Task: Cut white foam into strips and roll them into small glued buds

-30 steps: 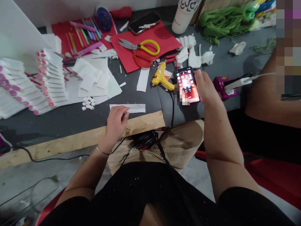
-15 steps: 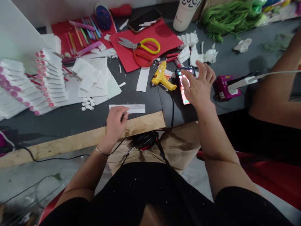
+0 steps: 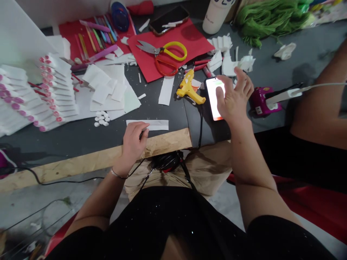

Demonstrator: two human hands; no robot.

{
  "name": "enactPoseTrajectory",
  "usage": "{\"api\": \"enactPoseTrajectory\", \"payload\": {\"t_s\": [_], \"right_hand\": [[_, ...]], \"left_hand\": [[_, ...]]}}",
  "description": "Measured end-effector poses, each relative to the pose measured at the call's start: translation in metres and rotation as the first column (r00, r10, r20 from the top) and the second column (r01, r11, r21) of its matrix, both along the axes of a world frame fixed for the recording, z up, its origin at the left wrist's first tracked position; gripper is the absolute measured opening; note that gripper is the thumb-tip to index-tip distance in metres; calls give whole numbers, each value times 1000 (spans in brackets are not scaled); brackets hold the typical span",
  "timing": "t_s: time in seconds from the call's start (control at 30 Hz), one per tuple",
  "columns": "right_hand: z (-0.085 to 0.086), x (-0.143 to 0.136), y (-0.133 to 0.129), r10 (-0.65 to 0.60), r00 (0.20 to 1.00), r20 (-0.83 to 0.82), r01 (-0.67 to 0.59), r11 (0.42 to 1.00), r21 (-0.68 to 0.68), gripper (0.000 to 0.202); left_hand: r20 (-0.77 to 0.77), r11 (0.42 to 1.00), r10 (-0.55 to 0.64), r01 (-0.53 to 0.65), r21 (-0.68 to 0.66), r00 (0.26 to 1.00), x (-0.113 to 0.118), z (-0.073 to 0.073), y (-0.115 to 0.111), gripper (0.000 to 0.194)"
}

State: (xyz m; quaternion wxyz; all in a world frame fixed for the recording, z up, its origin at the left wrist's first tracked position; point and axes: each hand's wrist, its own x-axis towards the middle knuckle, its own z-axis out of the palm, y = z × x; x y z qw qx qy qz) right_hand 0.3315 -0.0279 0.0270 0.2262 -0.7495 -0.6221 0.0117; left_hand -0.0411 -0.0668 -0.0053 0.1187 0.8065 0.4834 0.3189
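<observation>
My right hand [image 3: 235, 99] is over a lit phone [image 3: 213, 97] lying on the table, its fingers apart and thumb over the bright white screen. Loosely bent, my left hand [image 3: 135, 142] rests at the table's front edge, with its fingertips on a white paper strip [image 3: 158, 125]. A gap shows between that thumb and the fingers, and I see nothing held there. Between the hands lies a yellow glue gun [image 3: 188, 88]. Scissors [image 3: 162, 52] with one yellow and one red handle lie on red paper [image 3: 146, 70] behind it.
Rows of white rolled pieces with pink ends [image 3: 51, 90] stand at left, beside white paper squares [image 3: 104, 86] and small white pellets [image 3: 101, 118]. A purple power block [image 3: 262, 101], a white cup [image 3: 217, 16] and green yarn [image 3: 268, 20] are at right, near another person's arm [image 3: 317, 97].
The phone screen has turned from a page of app icons to a mostly white page. My right thumb has shifted slightly on it; my left hand stays in place.
</observation>
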Motion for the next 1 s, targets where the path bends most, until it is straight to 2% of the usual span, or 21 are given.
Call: {"api": "enactPoseTrajectory", "payload": {"t_s": [0.33,0.5,0.7,0.8,0.9,1.0], "right_hand": [[14,-3,-5,-97,988,-121,101,994,34,50],[11,13,-10,-47,984,-171,67,991,113,48],[-3,23,-44,-50,995,-91,68,975,210,46],[-9,19,-64,-24,1000,-17,27,984,176,49],[-10,15,-72,-19,998,55,11,988,154,54],[-8,13,-75,23,997,79,-36,985,169,49]], "left_hand": [[41,1000,-16,16,1,999,1,2,-1,20],[15,1000,6,-5,-19,1000,1,0,-2,22],[49,999,-2,4,-46,999,0,1,-2,20],[49,999,-8,10,-39,999,1,1,-2,20],[54,1000,-10,11,-20,999,1,1,-2,21],[56,1000,-11,12,-18,998,1,0,-1,20]]}}
